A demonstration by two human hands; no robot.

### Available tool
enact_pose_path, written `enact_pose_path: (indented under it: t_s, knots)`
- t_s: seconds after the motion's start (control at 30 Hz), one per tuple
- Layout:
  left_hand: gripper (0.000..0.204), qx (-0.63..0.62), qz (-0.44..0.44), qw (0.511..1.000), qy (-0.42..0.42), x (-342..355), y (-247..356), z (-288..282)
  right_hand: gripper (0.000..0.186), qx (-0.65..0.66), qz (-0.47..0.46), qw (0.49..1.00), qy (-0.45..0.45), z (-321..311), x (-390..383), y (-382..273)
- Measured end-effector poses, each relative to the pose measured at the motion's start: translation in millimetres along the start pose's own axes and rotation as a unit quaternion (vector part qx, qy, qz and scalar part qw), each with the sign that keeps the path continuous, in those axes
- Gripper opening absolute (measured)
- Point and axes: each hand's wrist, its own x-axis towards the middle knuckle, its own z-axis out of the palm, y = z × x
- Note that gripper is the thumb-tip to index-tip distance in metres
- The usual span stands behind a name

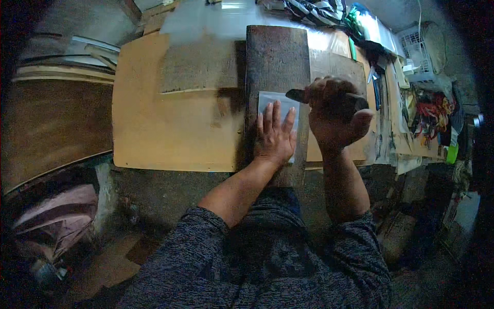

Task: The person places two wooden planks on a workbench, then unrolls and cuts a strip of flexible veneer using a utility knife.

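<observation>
My left hand [274, 135] lies flat, fingers spread, on a pale translucent plastic sheet [266, 99]. Beneath the sheet is a long dark wooden board [278, 56] that runs away from me across the table. Raised to the right of the sheet, my right hand [334, 116] is closed round a dark tool [296, 95]. One end of the tool sticks out to the left of the fist, and a dark part shows near the thumb. Shadow and the fingers hide the rest, so its kind is unclear.
An orange-tan tabletop [175, 129] extends under the board, with a brown flat panel [203, 64] on its far part. Clear plastic sheeting [206, 23] covers the far edge. At the right are a white plastic basket [416, 49], scissors [372, 72] and a tangle of red cords [435, 110].
</observation>
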Motion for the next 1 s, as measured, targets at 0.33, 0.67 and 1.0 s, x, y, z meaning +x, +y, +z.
enact_pose_path:
  t_s: [0.33, 0.67, 1.0]
  knots:
    - [0.058, 0.004, 0.003, 1.0, -0.027, 1.9, 2.6, -3.8, 0.062, -0.113, 0.051, 0.991, 0.044, -2.6, 0.4, 16.4]
    - [0.058, -0.001, -0.001, 1.0, -0.03, 2.7, 4.5, -6.5, 0.067, -0.099, 0.056, 0.992, 0.057, -5.4, 5.9, 12.8]
    - [0.06, -0.01, -0.008, 0.999, -0.042, -0.2, 2.8, -3.0, 0.069, -0.087, 0.025, 0.995, 0.032, 21.7, -3.6, -8.2]
